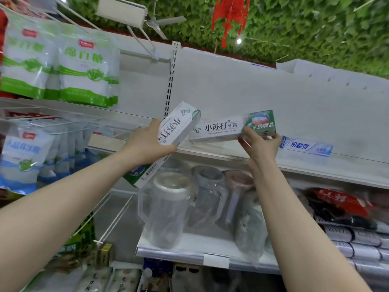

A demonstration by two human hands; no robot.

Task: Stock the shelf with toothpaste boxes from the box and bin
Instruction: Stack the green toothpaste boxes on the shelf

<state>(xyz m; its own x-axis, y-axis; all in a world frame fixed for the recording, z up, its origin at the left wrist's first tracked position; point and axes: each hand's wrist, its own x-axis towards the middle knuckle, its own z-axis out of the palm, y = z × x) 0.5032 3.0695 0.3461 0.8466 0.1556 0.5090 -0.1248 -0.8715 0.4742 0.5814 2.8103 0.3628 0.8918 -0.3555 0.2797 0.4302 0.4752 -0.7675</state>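
Left hand point(151, 142): curled round the middle of a white-and-green toothpaste box, thumb underneath, fingers behind it; nothing else held.
Tilted box point(168, 142): in the left hand, clear of the board; long axis runs from 7 o'clock to 1 o'clock, with the barcode end low and the green cap end high.
Right hand point(261, 144): pinches the green end of a second toothpaste box from below, thumb on the front face, fingers behind.
Level box point(223, 129): at 3 o'clock from the tilted box and near it; long axis close to 9-to-3, printed face outward. It sits at the front of the shelf; whether its base touches the board cannot be told.
Blue box point(305, 147): lying flat on the board at 3 o'clock from the right hand, just beside it; axis parallel to the level box.
Shelf point(357, 165): white board with a white back panel.
Key relation: the open stretch of board lies at 12 to 1 o'clock from both hands. The right hand is nearer to it, and its box is lined up with the front edge. The tilted box would need turning toward 9-to-3 before it could lie alongside.
Step, as judged: seating the level box; the tilted box waits.
Supply box and bin: not in view.
Below, 6 o'clock: clear plastic jugs point(168, 207) in wrap.
Upper left, 10 o'clock: green-and-white bags point(84, 76).
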